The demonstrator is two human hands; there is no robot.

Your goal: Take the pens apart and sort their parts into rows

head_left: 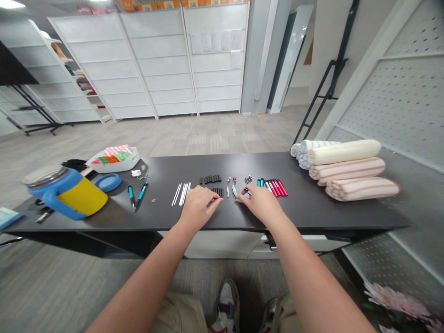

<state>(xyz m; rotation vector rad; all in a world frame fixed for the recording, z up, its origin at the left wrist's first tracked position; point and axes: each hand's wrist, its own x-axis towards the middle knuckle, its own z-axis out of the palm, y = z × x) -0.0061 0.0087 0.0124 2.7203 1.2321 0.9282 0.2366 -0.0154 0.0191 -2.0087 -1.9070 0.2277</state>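
My left hand is closed in a pinch just over the table, with a small black pen grip showing between thumb and finger. Matching black pen grips lie in rows beyond it, and thin white rods lie to its left. My right hand is also pinched, around a small dark piece too tiny to make out. Between the hands are small whitish pen parts. Tiny metal pieces lie beyond the right hand, beside pink pen barrels and teal pen barrels.
Two teal pens lie on the dark table at left. Near them are a blue lid, a yellow-blue mug and a white tray of colourful packets. Rolled towels are stacked at right.
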